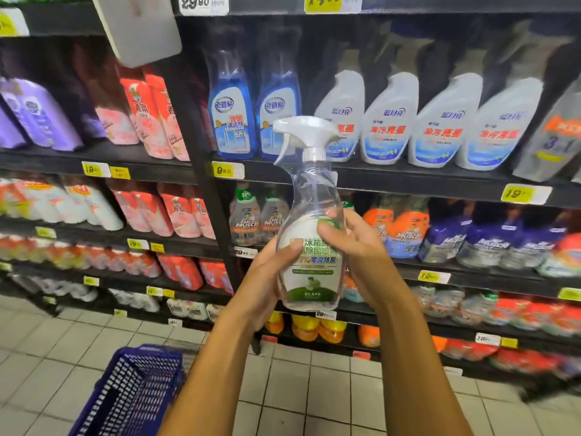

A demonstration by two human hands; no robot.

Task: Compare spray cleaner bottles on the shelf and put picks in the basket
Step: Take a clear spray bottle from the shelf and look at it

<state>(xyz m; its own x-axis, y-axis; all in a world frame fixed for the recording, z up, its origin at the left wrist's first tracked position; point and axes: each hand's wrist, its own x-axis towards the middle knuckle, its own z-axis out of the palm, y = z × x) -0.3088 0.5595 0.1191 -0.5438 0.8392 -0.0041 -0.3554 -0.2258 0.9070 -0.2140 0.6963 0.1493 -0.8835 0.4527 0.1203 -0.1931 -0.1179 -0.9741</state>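
Gripping clear spray bottle (309,234) upright | left hand (267,278) cradles base | right hand (355,250) fingers wrap label

One head-worn camera looks forward and down, close on the shelves (408,180), with the tiled floor (314,388) below.

Dim, even overhead store lighting, dark shelf recesses in shadow above the top rows, soft glare on the clear spray bottle (309,215), motion blur smearing shelf goods at left and right edges, wide-angle bending of shelf lines, centre labels fairly sharp, floor tiles (314,388) evenly lit.
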